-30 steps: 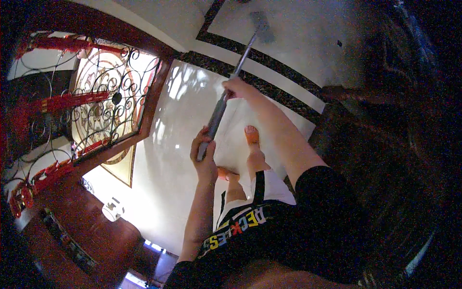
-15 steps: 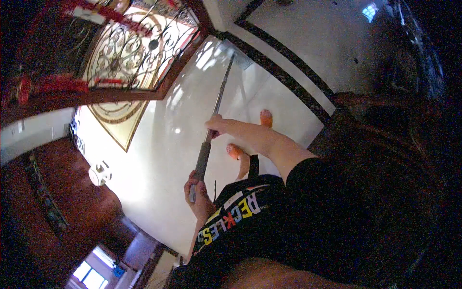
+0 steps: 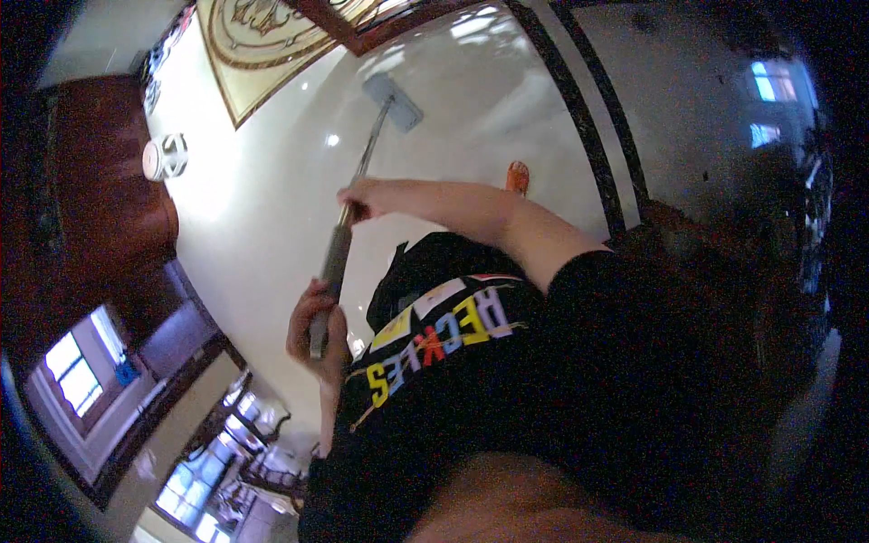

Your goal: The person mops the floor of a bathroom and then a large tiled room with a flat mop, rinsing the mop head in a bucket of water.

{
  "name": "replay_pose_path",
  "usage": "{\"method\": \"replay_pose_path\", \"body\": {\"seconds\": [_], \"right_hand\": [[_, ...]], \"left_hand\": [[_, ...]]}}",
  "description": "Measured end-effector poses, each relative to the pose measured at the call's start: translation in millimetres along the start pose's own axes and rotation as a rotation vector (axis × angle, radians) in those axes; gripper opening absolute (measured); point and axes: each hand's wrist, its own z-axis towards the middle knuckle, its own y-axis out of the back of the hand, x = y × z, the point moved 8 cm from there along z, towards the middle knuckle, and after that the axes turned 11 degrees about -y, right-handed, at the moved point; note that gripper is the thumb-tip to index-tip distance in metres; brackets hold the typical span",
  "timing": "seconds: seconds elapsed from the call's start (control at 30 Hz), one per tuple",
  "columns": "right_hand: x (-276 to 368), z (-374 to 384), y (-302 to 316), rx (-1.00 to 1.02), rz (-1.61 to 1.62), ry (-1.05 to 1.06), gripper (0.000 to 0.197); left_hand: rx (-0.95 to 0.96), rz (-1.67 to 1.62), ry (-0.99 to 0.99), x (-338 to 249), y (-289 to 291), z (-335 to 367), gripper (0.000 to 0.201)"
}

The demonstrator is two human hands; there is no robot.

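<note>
A flat mop with a pale grey-blue rectangular head (image 3: 406,112) lies on the shiny light floor (image 3: 262,208), its pole slanting back toward me. My right hand (image 3: 364,199) wraps round the thin metal pole, just above the thick grey grip (image 3: 335,262). Lower down, near the end of that grip, my left hand (image 3: 317,326) is closed around it. Part of each hand's fingers is hidden by the pole or the hand itself.
An orange slipper (image 3: 517,176) on my foot shows beyond my right forearm. Dark border strips (image 3: 584,136) cross the floor at right. A patterned floor inlay (image 3: 231,77) lies at far left, near a small white round stool-like object (image 3: 166,157) and reddish-brown wooden furniture (image 3: 109,199).
The mop head has come nearer and to the left, away from the dark border strip. Both hands keep their hold on the pole. My view has turned, and one foot has gone out of sight.
</note>
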Motion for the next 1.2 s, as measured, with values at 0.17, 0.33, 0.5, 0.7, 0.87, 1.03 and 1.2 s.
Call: {"method": "replay_pose_path", "body": {"seconds": [0.17, 0.33, 0.5, 0.7, 0.87, 1.03, 1.2], "right_hand": [[-23.7, -81.5, 0.5, -0.068, 0.229, 0.127, 0.018], [-30.8, -193.1, 43.7, -0.318, -0.715, 0.594, 0.014], [-105.4, -255.3, 176.5, -0.483, 0.479, 0.358, 0.015], [-109.9, -343.2, 250.5, -0.536, 0.371, 0.429, 0.018], [-80.3, -351.8, 239.3, -0.528, 0.391, 0.366, 0.016], [-43.0, -344.5, 199.8, -0.572, 0.246, 0.234, 0.018], [7.2, -313.0, 231.9, -0.530, 0.113, 0.154, 0.017]], "left_hand": [[0.170, 0.006, -0.173, -28.7, -25.7, -21.2, 0.015], [0.376, -0.124, -0.189, -47.4, -71.8, -42.5, 0.015], [0.632, -0.155, -0.127, -38.8, -149.5, -87.5, 0.016], [0.697, -0.331, -0.058, -34.2, -231.6, -94.1, 0.017], [0.624, -0.275, 0.021, -49.7, -232.8, -71.9, 0.015], [0.381, -0.277, 0.045, -67.2, -215.8, -86.5, 0.017], [0.322, -0.195, 0.062, -58.7, -236.1, -67.4, 0.020]]}}
